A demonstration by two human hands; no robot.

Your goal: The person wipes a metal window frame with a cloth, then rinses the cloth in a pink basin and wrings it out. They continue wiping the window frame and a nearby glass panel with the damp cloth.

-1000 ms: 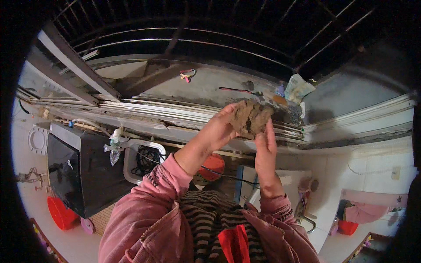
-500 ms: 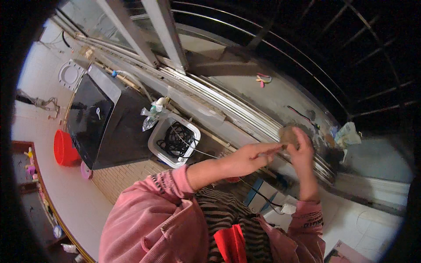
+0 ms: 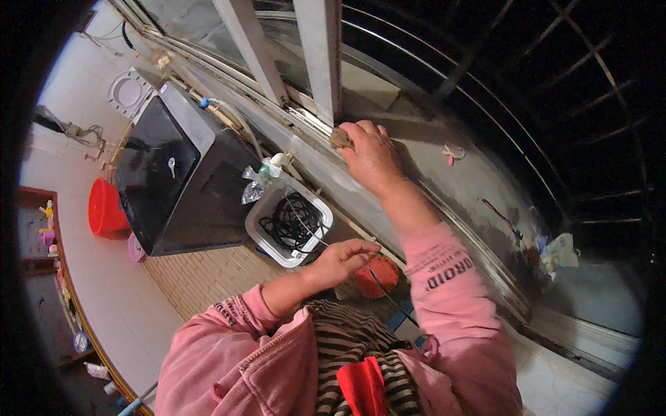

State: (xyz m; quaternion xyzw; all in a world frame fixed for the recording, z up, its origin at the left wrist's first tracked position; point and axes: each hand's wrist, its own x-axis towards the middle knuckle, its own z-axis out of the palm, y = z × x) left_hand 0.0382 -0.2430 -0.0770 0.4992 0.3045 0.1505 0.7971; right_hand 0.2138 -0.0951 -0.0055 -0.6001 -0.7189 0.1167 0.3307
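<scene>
My right hand [image 3: 372,158] reaches forward to the pale window track [image 3: 310,123]. Its fingers are closed on a small brown wad [image 3: 340,139], pressed against the track beside the foot of an upright frame post [image 3: 319,62]. Whether the wad is sponge or rag I cannot make out. Lower down, my left hand [image 3: 338,264] hangs in front of my body, fingers loosely stretched and nothing seen in them. A thin cable [image 3: 392,299] passes behind it, apparently not gripped. Just beyond its fingertips lies a red round thing [image 3: 377,277], partly hidden.
Left of my hands stands a white square tub [image 3: 300,259] of coiled black hose or cable [image 3: 288,222]. Further left are a dark washing machine [image 3: 208,201] and a red bucket [image 3: 106,211]. Beyond the track, a ledge holds a small colourful item [image 3: 452,154] and a crumpled plastic bag [image 3: 560,251].
Both hands were together over the track on the right. My right hand has moved left and forward along it with the brown wad; my left has drawn back and down.
</scene>
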